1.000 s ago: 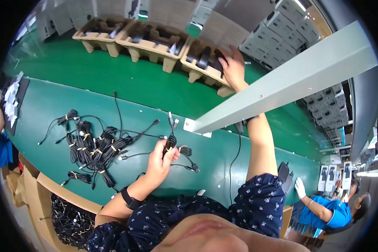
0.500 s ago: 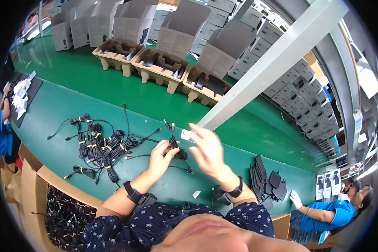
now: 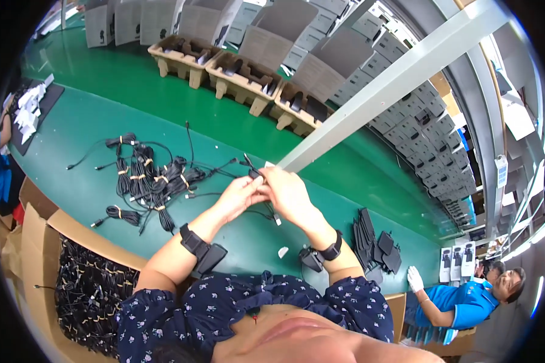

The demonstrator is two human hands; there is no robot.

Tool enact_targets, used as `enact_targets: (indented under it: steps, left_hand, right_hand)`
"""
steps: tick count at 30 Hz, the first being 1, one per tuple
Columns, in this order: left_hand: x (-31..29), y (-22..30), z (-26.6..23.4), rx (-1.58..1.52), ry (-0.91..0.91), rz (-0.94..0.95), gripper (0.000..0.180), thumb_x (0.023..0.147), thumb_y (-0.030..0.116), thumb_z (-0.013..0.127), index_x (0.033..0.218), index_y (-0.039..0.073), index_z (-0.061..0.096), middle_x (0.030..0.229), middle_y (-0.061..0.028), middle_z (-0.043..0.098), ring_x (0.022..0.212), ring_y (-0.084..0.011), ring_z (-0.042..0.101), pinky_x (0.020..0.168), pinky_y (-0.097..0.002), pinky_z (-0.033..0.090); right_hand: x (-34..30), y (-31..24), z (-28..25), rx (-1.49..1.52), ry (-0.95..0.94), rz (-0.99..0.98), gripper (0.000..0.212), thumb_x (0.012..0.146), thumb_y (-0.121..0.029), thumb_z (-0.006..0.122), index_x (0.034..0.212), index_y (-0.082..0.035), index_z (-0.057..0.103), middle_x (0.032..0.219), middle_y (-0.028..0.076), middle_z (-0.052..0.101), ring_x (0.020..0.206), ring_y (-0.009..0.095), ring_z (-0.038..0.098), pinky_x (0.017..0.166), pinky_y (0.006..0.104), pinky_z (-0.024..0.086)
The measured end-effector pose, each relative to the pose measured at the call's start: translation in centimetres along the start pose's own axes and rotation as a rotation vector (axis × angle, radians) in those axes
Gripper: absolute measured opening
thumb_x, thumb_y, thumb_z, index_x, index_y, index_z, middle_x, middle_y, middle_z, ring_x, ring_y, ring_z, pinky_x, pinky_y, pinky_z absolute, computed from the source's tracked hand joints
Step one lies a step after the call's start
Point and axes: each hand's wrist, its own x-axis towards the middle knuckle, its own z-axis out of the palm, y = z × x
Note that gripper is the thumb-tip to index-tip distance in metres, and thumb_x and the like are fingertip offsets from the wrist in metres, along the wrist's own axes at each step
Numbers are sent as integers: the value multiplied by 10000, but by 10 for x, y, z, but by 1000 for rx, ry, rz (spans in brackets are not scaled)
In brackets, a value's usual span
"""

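My left hand (image 3: 241, 195) is closed on a black cable bundle (image 3: 255, 173) over the green table. Against it, my right hand (image 3: 286, 192) is closed on the same bundle, its fingers meeting the left fingertips. Most of the bundle is hidden by the fingers; a plug end sticks up above them, and a loose cable end (image 3: 277, 220) shows below. To the left of my hands lies a pile of black cables (image 3: 140, 175), several coiled and bound with tan ties. A single tied coil (image 3: 122, 214) lies at the pile's near side.
A carton of black cables (image 3: 94, 296) stands at lower left. Flat black parts (image 3: 375, 242) lie right of my hands. Beyond are molded cardboard trays (image 3: 227, 85) and a slanting metal post (image 3: 381, 91). A co-worker's white-gloved hand (image 3: 414, 279) rests at the table's right.
My right hand has come left and down from beside the bundle and now closes on it with the left hand. The whole view has shifted slightly.
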Motion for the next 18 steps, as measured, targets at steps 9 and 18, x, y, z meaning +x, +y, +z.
enact_targets:
  steps: [9,18]
  left_hand:
    - [-1,19,6,-13,-251,-103,471,878,317,539,1183,-36,474,1068,-126,569,1010,-217,559,890,-331,471]
    - [-4,17,-7,186,103,-38,345,883,268,545,1149,51,512,979,-65,590,824,-123,588,714,-248,479]
  right_hand:
    - [-22,14,-28,54,26,109,321,793,-95,587,1093,-40,487,910,155,598,779,308,605,655,376,493]
    - [-64,57,-58,210,652,571,290,910,-184,502,1152,-25,527,666,-29,481,563,47,396,502,187,335]
